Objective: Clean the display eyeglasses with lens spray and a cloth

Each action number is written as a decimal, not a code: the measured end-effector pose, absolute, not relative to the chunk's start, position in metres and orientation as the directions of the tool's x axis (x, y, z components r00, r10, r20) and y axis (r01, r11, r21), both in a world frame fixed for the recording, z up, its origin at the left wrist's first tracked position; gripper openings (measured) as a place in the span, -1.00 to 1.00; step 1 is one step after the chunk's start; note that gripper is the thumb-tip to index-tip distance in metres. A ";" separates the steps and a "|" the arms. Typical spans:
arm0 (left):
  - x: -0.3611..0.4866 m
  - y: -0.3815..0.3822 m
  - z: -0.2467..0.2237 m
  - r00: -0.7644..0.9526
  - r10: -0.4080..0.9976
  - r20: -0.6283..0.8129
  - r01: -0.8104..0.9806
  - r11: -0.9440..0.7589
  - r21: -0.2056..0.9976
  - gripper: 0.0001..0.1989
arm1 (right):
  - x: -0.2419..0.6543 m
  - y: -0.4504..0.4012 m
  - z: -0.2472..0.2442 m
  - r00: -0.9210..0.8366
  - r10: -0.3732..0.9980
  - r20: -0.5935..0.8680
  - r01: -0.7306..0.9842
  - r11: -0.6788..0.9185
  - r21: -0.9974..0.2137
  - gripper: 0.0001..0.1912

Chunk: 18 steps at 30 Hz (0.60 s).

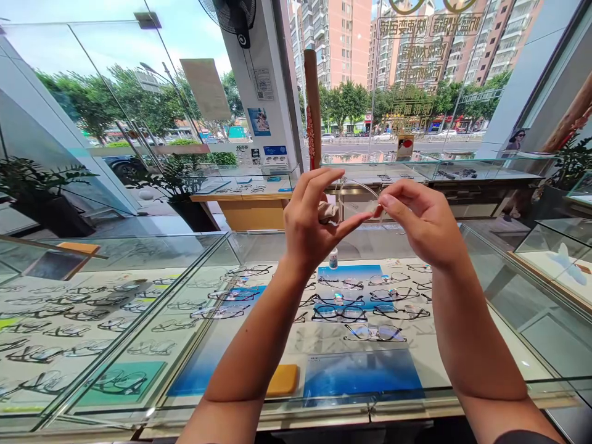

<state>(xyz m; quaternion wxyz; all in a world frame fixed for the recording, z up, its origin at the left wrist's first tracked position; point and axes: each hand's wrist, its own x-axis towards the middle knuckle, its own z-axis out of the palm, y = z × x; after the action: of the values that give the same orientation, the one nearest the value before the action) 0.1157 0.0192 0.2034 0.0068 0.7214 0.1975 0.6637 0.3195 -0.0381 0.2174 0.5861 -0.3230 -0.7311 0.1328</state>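
Both my hands are raised above the glass counter, holding a thin, clear-rimmed pair of glasses [363, 184] between them. My left hand [308, 213] is closed on its left side, with the forefinger at the top and the thumb reaching under toward the right. A crumpled greyish cloth [328, 213] is tucked in the same palm. On the other side, my right hand [423, 223] pinches the glasses with thumb and fingertips. Part of the glasses is hidden behind the fingers, and the clear parts blend into the bright background.
Below my arms is a glass display case [370, 394] with rows of eyeglasses [340, 313] and blue cards. A small white bottle [333, 258] stands behind them. An orange-yellow case [283, 379] lies near the front. Farther off are another counter [252, 213], potted plants and large windows.
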 end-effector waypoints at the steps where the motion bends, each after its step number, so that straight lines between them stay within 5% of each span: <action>1: 0.115 0.019 0.203 0.007 0.289 0.957 0.290 -0.917 0.274 -0.27 | 0.318 -0.038 0.217 -0.046 0.590 0.806 0.343 0.768 -0.541 -0.77; 7: 0.109 0.018 0.200 -0.149 0.437 0.887 0.186 -0.869 0.459 -0.29 | 0.312 -0.044 0.215 0.135 0.334 0.933 0.607 0.716 -0.344 -0.56; 18: 0.108 0.001 0.214 -0.296 0.338 0.893 0.360 -0.827 0.432 -0.33 | 0.303 -0.043 0.209 0.144 0.328 0.934 0.594 0.726 -0.346 -0.55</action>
<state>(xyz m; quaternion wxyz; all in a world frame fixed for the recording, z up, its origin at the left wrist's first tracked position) 0.1083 0.0015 0.2137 -0.0071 0.5934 0.2942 0.7492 0.3033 -0.0434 0.2094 0.6668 -0.3566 -0.6467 -0.0999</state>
